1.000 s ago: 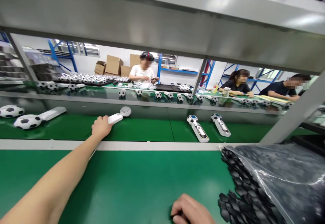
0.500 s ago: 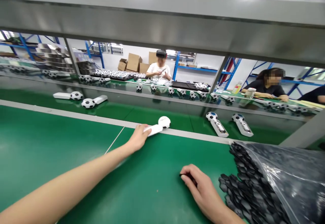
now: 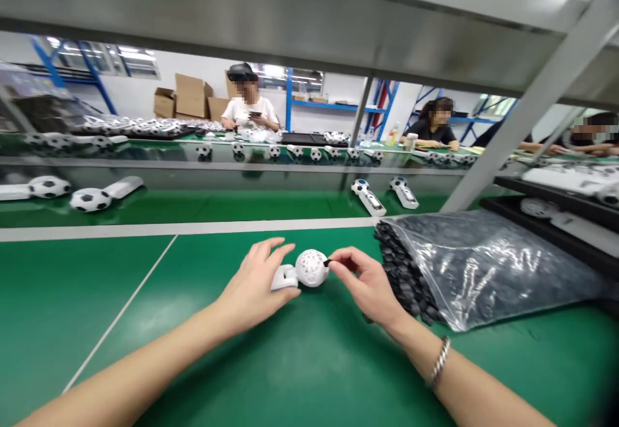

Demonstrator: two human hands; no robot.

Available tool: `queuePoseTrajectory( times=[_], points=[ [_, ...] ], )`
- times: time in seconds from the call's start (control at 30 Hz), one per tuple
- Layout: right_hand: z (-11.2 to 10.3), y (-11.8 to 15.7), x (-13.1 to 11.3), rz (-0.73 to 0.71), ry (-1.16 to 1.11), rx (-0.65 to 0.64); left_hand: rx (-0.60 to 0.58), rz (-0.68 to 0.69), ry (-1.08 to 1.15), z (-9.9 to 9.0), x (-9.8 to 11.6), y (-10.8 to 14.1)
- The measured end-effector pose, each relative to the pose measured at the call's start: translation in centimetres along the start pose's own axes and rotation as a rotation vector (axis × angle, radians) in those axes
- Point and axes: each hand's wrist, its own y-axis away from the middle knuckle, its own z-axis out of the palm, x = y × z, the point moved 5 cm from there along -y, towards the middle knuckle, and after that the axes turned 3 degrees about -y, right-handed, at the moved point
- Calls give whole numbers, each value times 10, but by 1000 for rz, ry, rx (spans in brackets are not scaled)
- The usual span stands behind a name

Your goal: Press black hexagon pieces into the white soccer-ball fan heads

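Note:
My left hand (image 3: 258, 278) curves around the white handle of a device with a round, perforated head (image 3: 312, 268), its thumb and fingers on either side. The palm hides part of the handle. Between the fingertips of my right hand (image 3: 362, 282) is a small black piece (image 3: 327, 262), at the right rim of the white head. Whether the piece touches the rim I cannot tell. Many loose black pieces (image 3: 406, 278) spill from a clear plastic bag (image 3: 488, 272) to the right of my right hand.
Football-patterned devices (image 3: 91, 199) lie on the green belt at left, and two opened ones (image 3: 368, 198) farther right. A slanted metal post (image 3: 522, 104) and black trays (image 3: 570, 220) stand at right. A shelf (image 3: 290, 20) crosses overhead. Co-workers (image 3: 249, 108) sit beyond.
My left hand has brought the device back from the belt's edge to the green table; its perforated side now shows. My right hand has moved up to the head. The view has shifted right.

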Motion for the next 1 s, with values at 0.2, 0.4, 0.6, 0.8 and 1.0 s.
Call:
queuePoseTrajectory(
  times=[0.2, 0.4, 0.6, 0.8, 1.0],
  points=[
    [13, 11, -2, -142, 29, -78, -268, 27, 45, 37, 16, -35],
    [21, 14, 0, -160, 88, -107, -240, 73, -56, 40, 15, -28],
    [23, 12, 4, -159, 109, -87, -352, 65, -68, 39, 17, -26],
    [23, 14, 5, -143, 104, -105, -369, 52, 16, 32, 18, -23],
    [22, 13, 11, -81, 101, -74, -333, 46, 4, 34, 16, -25]
  ],
)
